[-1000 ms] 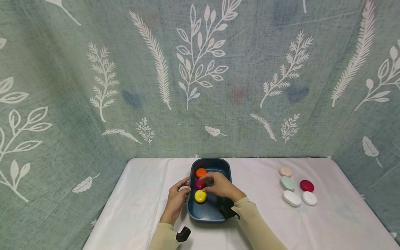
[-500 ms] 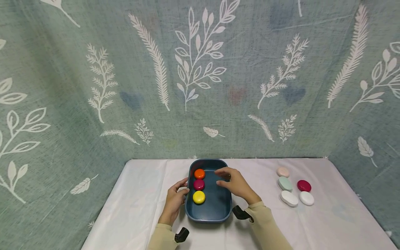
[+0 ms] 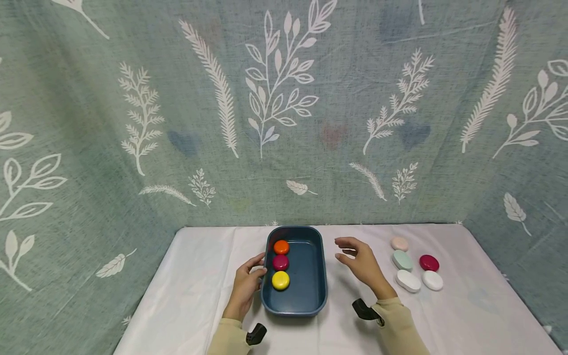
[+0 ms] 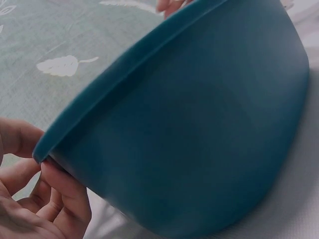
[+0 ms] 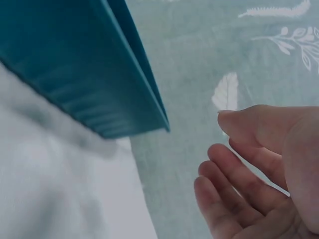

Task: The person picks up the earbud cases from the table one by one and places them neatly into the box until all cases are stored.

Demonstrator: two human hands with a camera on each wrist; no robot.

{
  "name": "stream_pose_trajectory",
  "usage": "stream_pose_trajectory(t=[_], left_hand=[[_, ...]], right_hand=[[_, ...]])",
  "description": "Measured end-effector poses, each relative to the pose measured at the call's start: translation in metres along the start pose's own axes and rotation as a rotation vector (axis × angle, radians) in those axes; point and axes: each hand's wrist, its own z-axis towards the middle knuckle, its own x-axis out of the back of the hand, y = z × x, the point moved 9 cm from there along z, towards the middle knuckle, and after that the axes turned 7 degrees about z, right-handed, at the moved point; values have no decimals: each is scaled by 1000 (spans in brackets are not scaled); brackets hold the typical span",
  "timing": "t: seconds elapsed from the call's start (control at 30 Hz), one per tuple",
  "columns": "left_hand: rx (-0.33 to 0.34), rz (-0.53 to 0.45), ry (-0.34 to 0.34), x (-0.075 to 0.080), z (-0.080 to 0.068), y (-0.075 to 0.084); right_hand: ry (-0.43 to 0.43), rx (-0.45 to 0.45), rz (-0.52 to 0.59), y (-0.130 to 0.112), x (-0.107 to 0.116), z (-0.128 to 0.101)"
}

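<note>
A deep dark blue rectangular tub (image 3: 306, 314) with rounded corners stands on the white-covered table. Along its left inner side lie an orange disc (image 3: 281, 247), a dark pink disc (image 3: 280, 263) and a yellow disc (image 3: 280, 280), all glossy and round. At the tub's left side, my left hand (image 3: 245, 285) grips the rim; the left wrist view shows thumb and fingers (image 4: 67, 194) on either side of it. My right hand (image 3: 361, 261) hovers right of the tub, apart from it. Its fingers (image 5: 219, 209) are loosely bent and hold nothing.
On the right of the table lie a pale pink piece (image 3: 399, 243), a mint oval (image 3: 402, 260), a white oval (image 3: 408, 281), a white round piece (image 3: 432, 280) and a red round piece (image 3: 429, 263). Patterned green cloth (image 3: 248, 197) hangs behind.
My right hand has let go of the dark pink disc, lifted out of the tub and moved right, past its edge. The left hand has stayed at the tub's left rim.
</note>
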Motion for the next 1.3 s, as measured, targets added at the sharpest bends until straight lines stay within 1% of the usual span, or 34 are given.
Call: stream_pose_trajectory(t=[0.37,0.6,0.83,1.1,1.2,1.3], left_hand=[[5,14,2,0,0,1],[4,5,5,0,0,1],[0,8,15,-1,2,1],[-7,10,18,0,2,2],[3,6,21,0,2,0],[4,7,20,0,2,-1]], right_hand=[[80,16,-52,11,36,-24],[117,3,-120,21,56,-40],[169,18,-180,24,76,-54],[241,47,-193,27,96,-72],[272,39,-198,31,103,-79],[305,20,-227,34,111,-86]])
